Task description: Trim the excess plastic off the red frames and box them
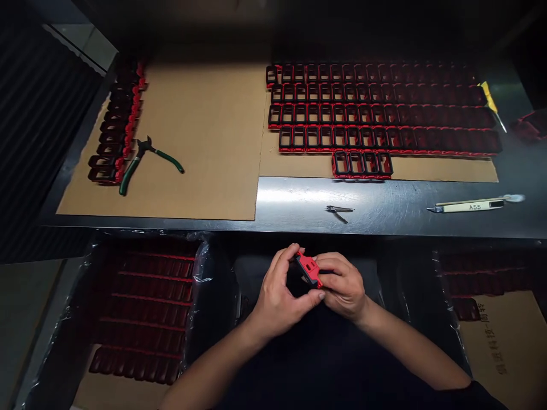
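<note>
Between my two hands, in front of the bench edge, is a small red and black plastic frame (308, 267), tilted with its red side showing. My left hand (277, 287) grips it by its ends between fingers and thumb. On its right side my right hand (342, 283) is closed with the fingertips pressed against it; part of the frame is hidden there. Beyond my hands on the bench lie a nail clipper (339, 212) and a cream utility knife (470, 206) marked A55. Green-handled cutting pliers (145, 154) rest on the left cardboard.
Rows of similar frames (337, 114) stand on the right cardboard (444, 169); a stack (117, 131) lines the left cardboard (205, 114). A yellow-handled tool (489, 99) lies far right. Below the bench, plastic-lined bins (200, 273) with more frames flank me.
</note>
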A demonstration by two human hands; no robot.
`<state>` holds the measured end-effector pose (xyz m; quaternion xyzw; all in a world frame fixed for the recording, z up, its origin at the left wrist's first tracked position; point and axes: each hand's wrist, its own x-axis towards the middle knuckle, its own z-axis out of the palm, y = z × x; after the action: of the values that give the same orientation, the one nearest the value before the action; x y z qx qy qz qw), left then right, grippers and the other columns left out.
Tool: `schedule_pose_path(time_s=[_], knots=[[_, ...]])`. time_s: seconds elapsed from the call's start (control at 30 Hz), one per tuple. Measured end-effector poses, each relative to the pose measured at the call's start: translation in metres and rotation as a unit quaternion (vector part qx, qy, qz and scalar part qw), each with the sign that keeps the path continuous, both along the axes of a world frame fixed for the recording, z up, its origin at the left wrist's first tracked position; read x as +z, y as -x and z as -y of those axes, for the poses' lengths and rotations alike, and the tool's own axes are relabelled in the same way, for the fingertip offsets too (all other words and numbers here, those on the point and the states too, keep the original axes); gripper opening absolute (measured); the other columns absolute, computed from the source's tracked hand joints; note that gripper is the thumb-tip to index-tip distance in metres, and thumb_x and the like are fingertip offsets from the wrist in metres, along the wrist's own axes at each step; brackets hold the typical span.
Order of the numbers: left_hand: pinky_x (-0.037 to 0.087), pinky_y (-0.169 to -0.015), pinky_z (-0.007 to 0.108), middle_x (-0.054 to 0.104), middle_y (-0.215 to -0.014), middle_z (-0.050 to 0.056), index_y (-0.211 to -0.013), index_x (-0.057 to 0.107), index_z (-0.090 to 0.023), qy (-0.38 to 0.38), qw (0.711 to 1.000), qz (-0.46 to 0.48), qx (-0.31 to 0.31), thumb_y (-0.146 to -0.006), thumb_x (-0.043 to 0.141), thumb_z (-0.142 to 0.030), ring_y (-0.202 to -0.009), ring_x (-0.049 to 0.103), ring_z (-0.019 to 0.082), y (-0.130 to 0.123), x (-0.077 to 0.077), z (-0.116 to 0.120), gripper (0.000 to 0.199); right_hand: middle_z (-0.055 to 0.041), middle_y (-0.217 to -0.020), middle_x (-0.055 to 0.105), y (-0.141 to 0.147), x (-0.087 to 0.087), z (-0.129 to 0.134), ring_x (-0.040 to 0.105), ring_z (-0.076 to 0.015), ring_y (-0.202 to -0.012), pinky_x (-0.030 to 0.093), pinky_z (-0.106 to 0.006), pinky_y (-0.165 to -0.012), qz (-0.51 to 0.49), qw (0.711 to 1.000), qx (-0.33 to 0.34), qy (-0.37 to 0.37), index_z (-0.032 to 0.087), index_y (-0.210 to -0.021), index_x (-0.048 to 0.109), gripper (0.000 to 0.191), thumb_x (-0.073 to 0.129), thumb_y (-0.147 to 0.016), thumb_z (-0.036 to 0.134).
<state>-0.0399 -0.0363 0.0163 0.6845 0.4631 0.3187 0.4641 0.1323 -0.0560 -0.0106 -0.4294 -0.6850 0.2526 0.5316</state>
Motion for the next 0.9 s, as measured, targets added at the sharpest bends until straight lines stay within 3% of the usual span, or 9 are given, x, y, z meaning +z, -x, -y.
schedule_pose_path(time_s=[0.07, 0.13, 0.2, 0.27, 0.33, 0.47, 0.57, 0.7, 0.9], knots=[[0.055, -0.105, 0.049, 0.055, -0.132, 0.013, -0.143, 0.041, -0.023, -0.025, 1.000, 0.007, 0.010, -0.076, 0.075, -0.022, -0.121, 0.061, 0.029, 0.001, -0.003, 0.000, 0.075, -0.0093, -0.097, 0.074, -0.005, 0.005, -0.005, 0.070, -0.0282, -0.097, 0.061, -0.042, -0.076, 0.047, 0.998, 0.019, -0.034, 0.026, -0.101, 0.073, 0.019, 0.065, -0.088, 0.015], [0.052, -0.107, 0.050, 0.052, -0.135, 0.013, -0.145, 0.040, -0.023, -0.058, 0.998, 0.007, 0.019, -0.076, 0.069, -0.016, -0.124, 0.058, 0.029, 0.003, -0.004, 0.001, 0.075, -0.0087, -0.106, 0.074, -0.016, 0.012, -0.013, 0.069, -0.0269, -0.100, 0.059, -0.043, -0.082, 0.097, 0.994, -0.007, -0.043, 0.029, -0.112, 0.070, 0.033, 0.062, -0.088, 0.008], [0.053, -0.107, 0.050, 0.048, -0.136, 0.013, -0.148, 0.037, -0.024, -0.080, 0.997, 0.008, 0.019, -0.075, 0.064, -0.013, -0.124, 0.057, 0.029, 0.007, -0.003, 0.001, 0.078, -0.0096, -0.116, 0.072, -0.033, 0.019, -0.026, 0.067, -0.0278, -0.104, 0.056, -0.046, -0.090, 0.160, 0.982, -0.099, -0.026, 0.029, -0.123, 0.066, 0.041, 0.065, -0.087, 0.008], [0.054, -0.104, 0.049, 0.045, -0.135, 0.014, -0.151, 0.034, -0.024, -0.099, 0.995, 0.010, 0.008, -0.075, 0.062, -0.012, -0.123, 0.057, 0.028, 0.009, -0.001, 0.002, 0.082, -0.0125, -0.121, 0.070, -0.052, 0.022, -0.042, 0.063, -0.0326, -0.109, 0.052, -0.052, -0.095, 0.233, 0.952, -0.200, 0.019, 0.025, -0.125, 0.066, 0.041, 0.075, -0.085, 0.021], [0.055, -0.103, 0.048, 0.045, -0.134, 0.014, -0.154, 0.028, -0.023, -0.120, 0.993, 0.013, -0.011, -0.074, 0.060, -0.011, -0.122, 0.056, 0.028, 0.009, 0.002, 0.002, 0.087, -0.0127, -0.119, 0.071, -0.067, 0.023, -0.055, 0.061, -0.0338, -0.107, 0.051, -0.051, -0.093, 0.300, 0.925, -0.229, 0.048, 0.024, -0.117, 0.070, 0.035, 0.078, -0.084, 0.034], [0.054, -0.103, 0.049, 0.050, -0.130, 0.015, -0.150, 0.032, -0.019, -0.125, 0.991, 0.023, -0.031, -0.072, 0.059, -0.012, -0.122, 0.055, 0.028, 0.009, 0.009, 0.001, 0.083, -0.0075, -0.098, 0.076, -0.078, 0.033, -0.058, 0.067, -0.0252, -0.086, 0.055, -0.040, -0.079, 0.327, 0.924, -0.198, 0.019, 0.022, -0.102, 0.073, 0.016, 0.073, -0.089, 0.032], [0.054, -0.102, 0.049, 0.050, -0.131, 0.015, -0.144, 0.039, -0.018, -0.125, 0.990, 0.041, -0.051, -0.071, 0.061, -0.014, -0.122, 0.056, 0.029, 0.011, 0.012, -0.001, 0.077, -0.0047, -0.085, 0.075, -0.069, 0.051, -0.034, 0.068, -0.0197, -0.072, 0.055, -0.034, -0.068, 0.261, 0.960, -0.098, 0.023, 0.020, -0.105, 0.071, 0.018, 0.072, -0.087, 0.021], [0.055, -0.100, 0.050, 0.049, -0.133, 0.017, -0.151, 0.034, -0.018, -0.125, 0.985, 0.055, -0.109, -0.074, 0.064, -0.018, -0.121, 0.056, 0.030, 0.013, 0.011, -0.004, 0.082, -0.0065, -0.088, 0.075, -0.050, 0.066, 0.004, 0.070, -0.0177, -0.073, 0.057, -0.029, -0.063, 0.154, 0.986, 0.032, 0.054, 0.017, -0.112, 0.070, 0.028, 0.069, -0.085, 0.011], [0.056, -0.100, 0.048, 0.052, -0.133, 0.017, -0.152, 0.035, -0.019, -0.101, 0.983, 0.097, -0.120, -0.077, 0.068, -0.020, -0.122, 0.057, 0.030, 0.010, 0.005, -0.005, 0.082, -0.0088, -0.094, 0.078, -0.042, 0.061, 0.024, 0.075, -0.0183, -0.080, 0.062, -0.029, -0.070, 0.128, 0.989, -0.012, 0.075, 0.016, -0.104, 0.071, 0.022, 0.072, -0.084, 0.008]])
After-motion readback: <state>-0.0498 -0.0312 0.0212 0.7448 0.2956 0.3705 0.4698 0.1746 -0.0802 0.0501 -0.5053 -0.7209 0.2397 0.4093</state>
